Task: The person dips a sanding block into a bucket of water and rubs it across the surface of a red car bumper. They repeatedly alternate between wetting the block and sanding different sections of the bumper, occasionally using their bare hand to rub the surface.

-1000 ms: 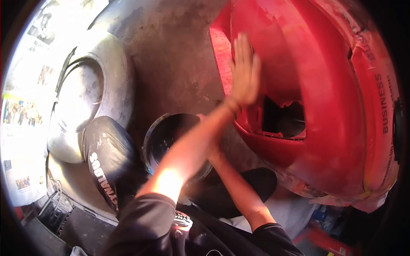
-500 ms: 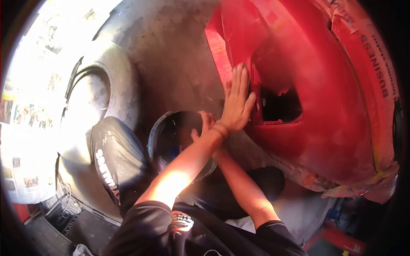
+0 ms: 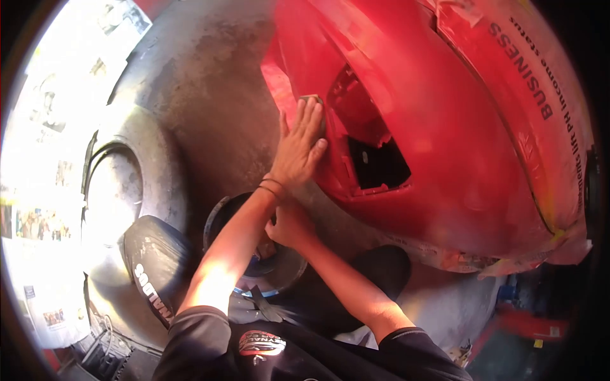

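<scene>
My left hand (image 3: 300, 147) lies with fingers outstretched along the edge of a red car bumper (image 3: 438, 140). Beneath its fingertips shows the brownish edge of a thin sanding pad (image 3: 311, 98), pressed to the red surface; most of it is hidden by the hand. My right hand (image 3: 291, 223) is below the left wrist, over a dark bucket (image 3: 213, 222) between my legs. Its visible fingers are curled in, the rest hidden behind my left forearm; I cannot make out what they hold, if anything. The bumper has an angular opening beside my left hand.
A pale tire (image 3: 162, 165) lies on the floor at the left, near newspaper-covered bright panels (image 3: 47, 190). Masking paper (image 3: 540, 95) borders the bumper on the right. My knee (image 3: 152, 254) is close to the bucket. A red object (image 3: 508, 330) is at lower right.
The view has shifted, so the bumper sits further left in the picture. My left hand stays flat on its edge. My right hand's fingers, spread over the bucket before, are now curled.
</scene>
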Tool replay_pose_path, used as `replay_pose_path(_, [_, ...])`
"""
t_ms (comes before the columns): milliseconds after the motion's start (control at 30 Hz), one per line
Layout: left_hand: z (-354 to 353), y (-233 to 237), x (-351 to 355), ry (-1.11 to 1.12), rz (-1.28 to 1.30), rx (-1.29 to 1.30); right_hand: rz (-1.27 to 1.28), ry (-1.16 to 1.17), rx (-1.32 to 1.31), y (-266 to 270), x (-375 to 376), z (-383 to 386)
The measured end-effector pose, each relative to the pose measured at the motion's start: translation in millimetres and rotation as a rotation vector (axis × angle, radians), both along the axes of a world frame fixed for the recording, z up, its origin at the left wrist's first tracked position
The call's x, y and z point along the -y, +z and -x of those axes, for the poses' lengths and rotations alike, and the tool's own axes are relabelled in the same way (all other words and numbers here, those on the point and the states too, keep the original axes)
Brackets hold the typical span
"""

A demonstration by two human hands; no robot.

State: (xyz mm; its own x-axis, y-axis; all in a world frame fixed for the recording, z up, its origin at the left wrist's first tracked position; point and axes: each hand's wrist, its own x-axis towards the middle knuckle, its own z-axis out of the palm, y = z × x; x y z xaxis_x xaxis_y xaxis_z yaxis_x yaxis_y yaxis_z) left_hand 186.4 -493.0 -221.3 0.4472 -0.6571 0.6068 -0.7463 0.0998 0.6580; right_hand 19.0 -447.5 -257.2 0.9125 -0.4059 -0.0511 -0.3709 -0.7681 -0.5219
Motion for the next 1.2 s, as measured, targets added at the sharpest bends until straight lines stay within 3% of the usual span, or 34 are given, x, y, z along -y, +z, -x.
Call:
replay_pose_path(67, [-2, 20, 12, -0.015, 0.129, -0.054, 0.019, 0.007, -0.072, -4, -1, -5])
replay_pose_path(133, [-27, 65, 28, 0.005, 0.191, -0.092, 0.124, -0.016, 0.082, -3, -5, 1])
replay_pose_path(200, [-44, 85, 32, 0.036, 0.272, 0.019, 0.059, -0.012, 0.036, 4, -4, 0])
replay_pose_path(333, [-19, 30, 6, 0.024, 0.177, 0.015, 0.09, 0.01, 0.01, 1, -4, 1])
replay_pose_path(400, [-5, -15, -4, 0.019, -0.059, 0.013, 0.077, -0.004, -0.028, 13, -4, -4])
replay_pose_path(467, [-10, 12, 1, 0.012, -0.056, -0.023, 0.054, -0.023, -0.089, 11, -1, -7])
replay_pose_path(533, [-18, 56, 20, 0.032, 0.201, -0.265, 0.008, -0.01, -0.048, -1, -2, -1])
replay_pose_path(600, [-11, 87, 31, 0.055, 0.21, -0.375, -0.07, -0.038, -0.084, -8, 1, 7])
replay_pose_path(667, [18, 117, 35, 0.12, 0.293, -0.687, -0.144, -0.059, -0.097, -4, 1, 6])
replay_pose_path(800, [40, 125, 24, 0.049, 0.251, -0.608, -0.059, -0.004, -0.277, 1, -5, 2])
replay_pose_path(867, [6, 139, 28, 0.04, 0.28, -0.634, -0.237, -0.105, 0.296, -35, -18, 19])
replay_pose_path(900, [-3, 144, 29, 0.027, 0.313, -0.655, -0.295, -0.098, -0.584, 42, 5, -6])
replay_pose_path(933, [3, 144, 28, 0.027, 0.308, -0.656, -0.301, -0.099, -0.585, 23, 4, 3])
replay_pose_path(1000, [16, 149, 28, 0.022, 0.314, -0.706, -0.145, -0.009, 0.123, -30, 6, 12])
replay_pose_path(1133, [8, 143, 28, 0.033, 0.264, -0.629, -0.08, -0.008, -0.103, 9, -1, 1])
replay_pose_path(1200, [-34, 140, 35, 0.072, 0.2, -0.613, -0.103, -0.027, -0.211, 24, -3, -1])
